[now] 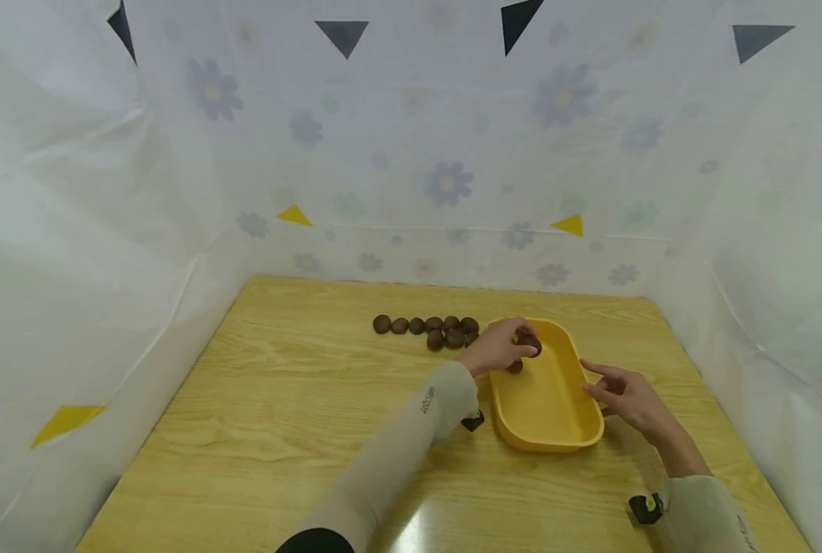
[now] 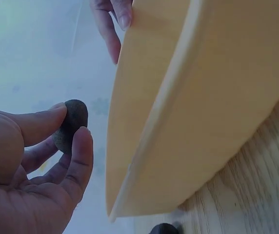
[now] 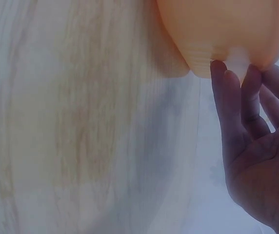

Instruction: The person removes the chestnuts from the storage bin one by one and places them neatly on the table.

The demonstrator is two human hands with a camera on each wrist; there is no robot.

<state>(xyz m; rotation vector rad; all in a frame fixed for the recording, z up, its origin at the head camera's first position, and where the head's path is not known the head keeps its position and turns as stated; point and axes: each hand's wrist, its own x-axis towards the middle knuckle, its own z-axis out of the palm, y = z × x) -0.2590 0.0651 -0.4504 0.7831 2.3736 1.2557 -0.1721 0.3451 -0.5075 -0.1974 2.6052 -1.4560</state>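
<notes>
My left hand (image 1: pixel 499 347) is over the left side of a yellow plastic tray (image 1: pixel 556 438). Between thumb and fingertips it pinches a dark brown rounded lump (image 2: pixel 72 122), like a nut or stone; its exact kind is unclear. A similar lump (image 1: pixel 515 366) shows just below that hand, inside the tray. On the tray's right side, my right hand (image 1: pixel 634 399) touches the rim with its fingertips. The right wrist view shows those fingers (image 3: pixel 225 97) mostly straight against the tray's outside.
Left of the tray, several matching brown lumps (image 1: pixel 416 326) lie in two rows on the wood-grain table (image 1: pixel 300 399), partly covered by the left hand. A white flowered sheet (image 1: pixel 418 138) encloses the table's back and sides. Another lump (image 2: pixel 164 228) appears low in the left wrist view.
</notes>
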